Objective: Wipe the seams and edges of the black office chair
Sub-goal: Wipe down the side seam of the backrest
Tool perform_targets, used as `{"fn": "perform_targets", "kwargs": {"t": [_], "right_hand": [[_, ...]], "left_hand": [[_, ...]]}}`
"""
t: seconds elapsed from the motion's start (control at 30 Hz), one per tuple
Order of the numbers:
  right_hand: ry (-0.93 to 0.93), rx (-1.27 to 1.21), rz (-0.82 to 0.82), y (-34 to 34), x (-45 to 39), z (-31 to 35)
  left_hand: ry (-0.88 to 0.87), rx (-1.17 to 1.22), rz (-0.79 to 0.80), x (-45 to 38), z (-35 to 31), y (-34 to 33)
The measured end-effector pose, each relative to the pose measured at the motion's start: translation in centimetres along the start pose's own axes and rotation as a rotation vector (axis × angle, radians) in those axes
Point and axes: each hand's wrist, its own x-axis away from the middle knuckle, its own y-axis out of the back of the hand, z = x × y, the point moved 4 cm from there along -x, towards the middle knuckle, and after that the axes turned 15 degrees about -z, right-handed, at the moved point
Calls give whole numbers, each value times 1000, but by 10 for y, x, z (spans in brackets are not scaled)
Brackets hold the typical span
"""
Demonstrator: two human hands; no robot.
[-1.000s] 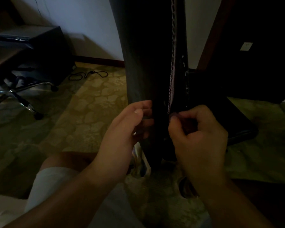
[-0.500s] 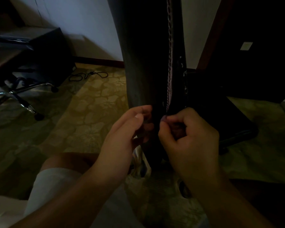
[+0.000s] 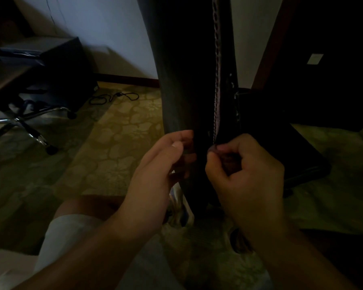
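The black office chair's backrest (image 3: 187, 80) stands upright in front of me, seen edge-on. A pale stitched seam (image 3: 217, 80) runs down its side, and the dark seat (image 3: 285, 147) juts out to the right. My left hand (image 3: 155, 174) grips the backrest's lower left edge with curled fingers. My right hand (image 3: 249, 181) pinches a small dark cloth (image 3: 228, 162) between thumb and forefinger, pressed at the lower end of the seam. The dim light hides the cloth's details.
Another chair's chrome star base (image 3: 23, 120) with castors stands at the left, under a dark desk (image 3: 6, 80) and beside a black cabinet (image 3: 67, 65). A black cable (image 3: 113, 97) lies on the patterned carpet. Dark furniture (image 3: 333, 91) fills the right. My knee (image 3: 71, 227) is low left.
My right hand shifted a little left along the seam's lower end, then back right. My left hand keeps its grip in the same spot.
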Motion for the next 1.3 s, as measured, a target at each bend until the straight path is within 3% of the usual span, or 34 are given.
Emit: {"fn": "perform_targets", "kwargs": {"t": [0.13,0.23,0.33,0.47,0.6,0.73,1.1,1.3], "right_hand": [[-34,-22,-73,5,-8,-3],[35,-5,-13,2,-4,4],[-63,-39,-60,5,-8,-1],[-17,-24,3,2,-5,4],[-54,-28,-73,6,-8,-2],[32,-8,16,-2,1,6],[-65,-41,-95,3,-4,1],[12,-11,-58,3,-7,5]], "left_hand": [[-24,27,-5,1,-5,-3],[-9,43,-11,0,-5,-5],[-18,4,-12,-1,-6,-5],[-11,-2,-19,0,-8,-2],[-19,14,-24,0,-9,-4],[6,100,18,2,-10,-7],[-2,52,5,0,-10,-6],[26,43,-6,-1,-6,-4]]}}
